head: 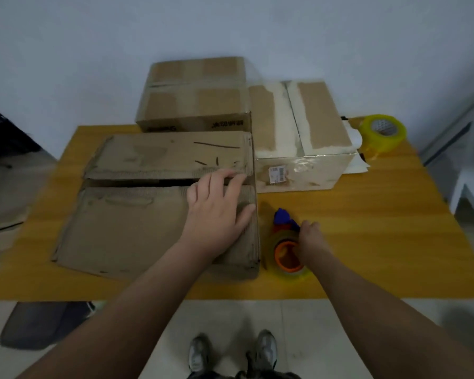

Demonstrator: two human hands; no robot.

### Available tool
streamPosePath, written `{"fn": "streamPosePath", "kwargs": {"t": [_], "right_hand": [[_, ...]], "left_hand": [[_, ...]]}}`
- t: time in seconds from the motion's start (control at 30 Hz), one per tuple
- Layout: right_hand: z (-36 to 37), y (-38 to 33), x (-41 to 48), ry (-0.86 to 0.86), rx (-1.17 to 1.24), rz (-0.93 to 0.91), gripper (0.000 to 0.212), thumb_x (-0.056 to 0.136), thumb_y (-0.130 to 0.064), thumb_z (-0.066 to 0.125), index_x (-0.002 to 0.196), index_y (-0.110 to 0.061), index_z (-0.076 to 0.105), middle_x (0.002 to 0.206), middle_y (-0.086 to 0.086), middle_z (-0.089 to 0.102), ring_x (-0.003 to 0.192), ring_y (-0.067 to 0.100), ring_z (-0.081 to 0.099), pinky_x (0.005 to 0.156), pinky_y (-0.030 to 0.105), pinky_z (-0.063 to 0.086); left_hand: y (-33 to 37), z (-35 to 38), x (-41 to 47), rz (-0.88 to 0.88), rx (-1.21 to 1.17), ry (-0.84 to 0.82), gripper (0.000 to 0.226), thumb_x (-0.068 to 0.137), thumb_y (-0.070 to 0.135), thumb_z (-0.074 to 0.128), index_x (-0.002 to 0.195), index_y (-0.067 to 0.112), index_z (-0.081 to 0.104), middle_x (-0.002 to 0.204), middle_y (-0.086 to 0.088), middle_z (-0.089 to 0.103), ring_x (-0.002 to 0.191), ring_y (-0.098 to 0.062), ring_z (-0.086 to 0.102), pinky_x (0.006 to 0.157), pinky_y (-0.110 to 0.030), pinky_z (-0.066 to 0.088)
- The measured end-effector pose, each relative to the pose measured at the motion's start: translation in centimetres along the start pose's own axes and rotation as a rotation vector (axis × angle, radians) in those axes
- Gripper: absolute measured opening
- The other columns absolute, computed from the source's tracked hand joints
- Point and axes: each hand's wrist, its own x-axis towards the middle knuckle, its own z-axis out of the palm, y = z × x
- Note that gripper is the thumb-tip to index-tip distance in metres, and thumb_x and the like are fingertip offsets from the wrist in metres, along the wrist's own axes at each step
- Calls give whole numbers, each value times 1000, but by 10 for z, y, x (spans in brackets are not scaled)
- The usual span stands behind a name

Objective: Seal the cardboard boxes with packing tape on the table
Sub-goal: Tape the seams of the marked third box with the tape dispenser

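yellow table [372,214], left hand [216,212] flat on box [132,228], right hand [308,236] gripping blurred tape dispenser [285,254], grip half hidden

Illegible print on box label [277,174]

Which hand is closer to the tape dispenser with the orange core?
Right. The right hand grips the tape dispenser; the left hand rests on the near cardboard box to its left.

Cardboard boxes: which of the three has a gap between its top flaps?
The nearest box, under the left hand: a dark gap runs between its flaps. On the back-left box and right box, the flaps meet.
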Motion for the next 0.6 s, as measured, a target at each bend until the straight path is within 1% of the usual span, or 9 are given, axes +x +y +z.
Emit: {"fn": "streamPosePath", "kwargs": {"t": [0.07,0.13,0.17,0.23,0.33,0.4,0.47,0.53,0.6], "right_hand": [[-6,-1,-4,60,66,-49,21,92,-9,54,101,-13,35,94,9,54,72,25,56,55,35,44],[-20,-3,-11,175,32,-135,26,91,-11,56,96,-17,31,77,5,53,61,22,52,46,33,37],[-31,-4,-15,243,36,-167,30,89,-14,60,98,-18,31,78,5,54,61,23,53,47,33,38],[-57,-11,-25,371,125,-196,39,83,-19,67,107,-19,37,89,6,61,70,26,57,53,34,45],[-102,-29,-42,580,268,-192,63,79,-24,72,130,-22,36,113,7,60,94,30,61,69,42,52],[-127,-47,-59,747,277,-268,78,74,-21,76,140,-19,34,123,11,54,109,33,53,81,47,50],[-143,-71,-78,895,199,-346,81,71,-20,78,140,-13,37,123,18,48,112,38,46,86,50,44],[-150,-97,-95,967,180,-434,76,68,-19,78,136,-11,44,118,19,46,109,38,42,87,46,39],[-149,-124,-108,925,262,-546,71,68,-17,77,133,-14,47,116,13,41,108,29,38,85,33,35]], "left_hand": [[-10,-1,1,-20,63,-20,60,88,52,51,137,18,44,144,-11,38,134,-31,29,108,-50,20],[-25,-2,3,-37,85,-89,66,90,59,34,145,22,31,154,-7,23,143,-26,12,114,-46,4],[-34,-2,5,-42,79,-131,68,90,61,26,147,24,25,156,-4,19,145,-23,7,115,-44,-1],[-55,-4,7,-56,40,-203,69,90,62,18,149,27,21,157,-2,15,145,-19,5,117,-41,-1],[-89,-11,6,-69,-1,-269,64,94,59,22,149,27,19,158,0,13,145,-17,7,116,-37,2],[-112,-17,5,-77,10,-313,63,95,58,24,149,27,18,158,1,12,144,-16,7,116,-35,3],[-134,-23,3,-72,19,-342,62,95,58,24,149,29,19,158,1,12,145,-16,7,116,-36,4],[-157,-30,1,-58,21,-363,62,94,60,22,149,31,18,158,1,11,145,-17,6,116,-38,4],[-180,-36,-3,-86,36,-392,68,88,68,16,149,36,16,159,1,8,145,-18,3,116,-41,1]]}}
